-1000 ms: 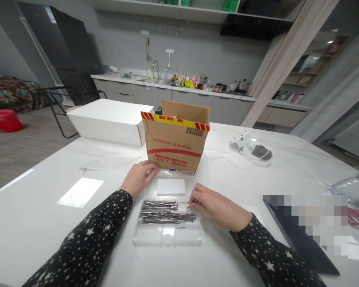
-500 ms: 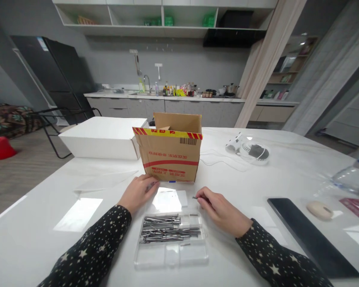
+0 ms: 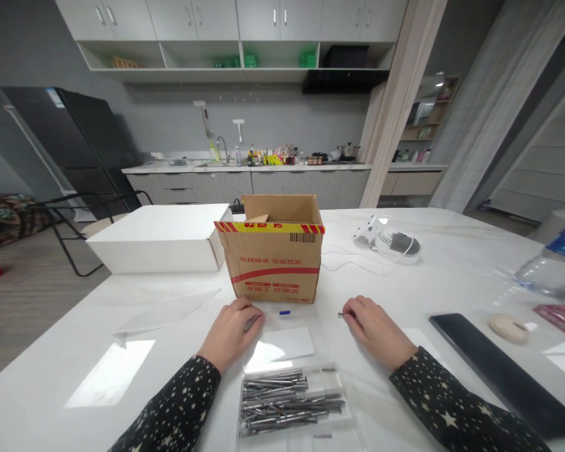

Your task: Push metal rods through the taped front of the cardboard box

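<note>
My right hand [image 3: 375,329] rests on the white table with its fingertips pinched together. The end of a nail [image 3: 340,315] pokes out from between them. My left hand [image 3: 230,334] lies curled at the lower left of an open cardboard box [image 3: 275,267]; what its fingers hold, if anything, is hidden. Between my hands and closer to me is a clear plastic case [image 3: 351,433] holding several long steel nails [image 3: 287,405]. A small blue piece [image 3: 285,312] lies in front of the box, with a white card-like rectangle [image 3: 294,342] below it.
A long white box [image 3: 155,242] stands left of the cardboard box. To the right lie a dark flat slab [image 3: 499,370], a beige mouse-shaped object [image 3: 508,328], a pink packet [image 3: 560,319] and a water bottle [image 3: 558,263]. Behind them sits a white corded device [image 3: 398,243].
The camera view has tilted up and shifted. A gap now shows between the blue piece and the box's base. My right hand keeps its pinch on the nail.
</note>
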Motion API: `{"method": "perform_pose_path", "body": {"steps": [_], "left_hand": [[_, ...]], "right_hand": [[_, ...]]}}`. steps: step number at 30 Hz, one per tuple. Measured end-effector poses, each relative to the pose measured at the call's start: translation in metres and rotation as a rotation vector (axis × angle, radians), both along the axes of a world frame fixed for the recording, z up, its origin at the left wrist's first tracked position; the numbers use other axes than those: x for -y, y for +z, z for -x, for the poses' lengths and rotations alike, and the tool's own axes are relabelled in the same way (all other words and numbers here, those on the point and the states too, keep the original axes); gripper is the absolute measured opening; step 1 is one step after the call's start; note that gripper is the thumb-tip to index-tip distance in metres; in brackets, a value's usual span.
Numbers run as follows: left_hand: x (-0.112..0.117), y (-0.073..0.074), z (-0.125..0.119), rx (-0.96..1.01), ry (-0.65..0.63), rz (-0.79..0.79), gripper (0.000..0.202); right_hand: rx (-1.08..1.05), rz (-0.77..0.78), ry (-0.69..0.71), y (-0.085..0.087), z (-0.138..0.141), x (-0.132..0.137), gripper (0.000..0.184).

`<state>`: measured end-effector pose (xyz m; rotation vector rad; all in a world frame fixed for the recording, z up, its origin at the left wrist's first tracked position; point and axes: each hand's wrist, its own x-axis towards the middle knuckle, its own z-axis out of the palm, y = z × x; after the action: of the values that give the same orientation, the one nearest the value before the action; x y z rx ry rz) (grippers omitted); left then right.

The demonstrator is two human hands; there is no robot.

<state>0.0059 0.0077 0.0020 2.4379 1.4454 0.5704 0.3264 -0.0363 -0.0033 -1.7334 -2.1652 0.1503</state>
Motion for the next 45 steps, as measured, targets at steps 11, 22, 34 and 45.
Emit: {"method": "perform_pose_path", "body": {"steps": [11, 22, 34, 45], "left_hand": [[-0.013, 0.022, 0.025, 0.292, 0.269, -0.201, 0.032], [-0.037, 0.093, -0.010, 0.093, 0.117, -1.057, 0.057], [-0.050, 0.127, -0.043, -0.061, 0.008, -0.821, 0.032], [-0.056, 0.150, -0.020, -0.037, 0.082, -0.603, 0.037]], "right_hand": [[0.005, 0.085, 0.017, 0.004, -0.003, 0.001, 0.022], [-0.293, -0.075, -0.012, -0.002, -0.003, -0.001, 0.017], [-0.776, -0.362, 0.176, 0.069, 0.016, -0.020, 0.019], [-0.695, -0.466, 0.477, 0.118, 0.046, -0.077, 0.016]]}}
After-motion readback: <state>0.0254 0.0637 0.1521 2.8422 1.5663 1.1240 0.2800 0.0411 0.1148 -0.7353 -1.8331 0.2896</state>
